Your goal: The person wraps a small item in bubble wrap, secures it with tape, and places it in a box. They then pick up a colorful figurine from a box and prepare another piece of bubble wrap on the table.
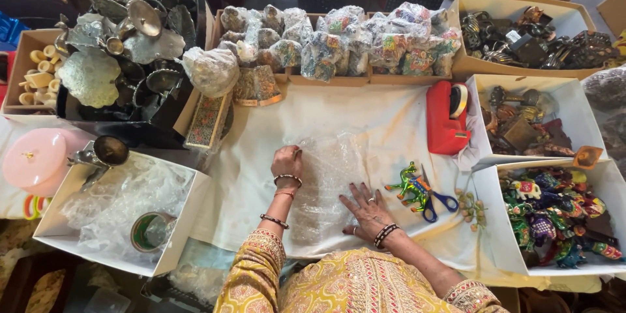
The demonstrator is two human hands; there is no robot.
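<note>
A clear sheet of bubble wrap (326,182) lies flat on the white cloth (385,117) in front of me. My left hand (287,160) pinches the sheet's far left corner, fingers closed on its edge. My right hand (366,210) rests flat on the sheet's near right part, fingers spread. Both wrists carry bangles. A small painted green horse figure (409,188) lies just right of the sheet, beside blue-handled scissors (438,202).
A red tape dispenser (446,117) stands to the right. White boxes hold painted figures (554,218) and metal pieces (521,124). Wrapped items (339,42) fill boxes at the back. A box of plastic wrap (117,212) sits left, metal dishes (124,45) behind it.
</note>
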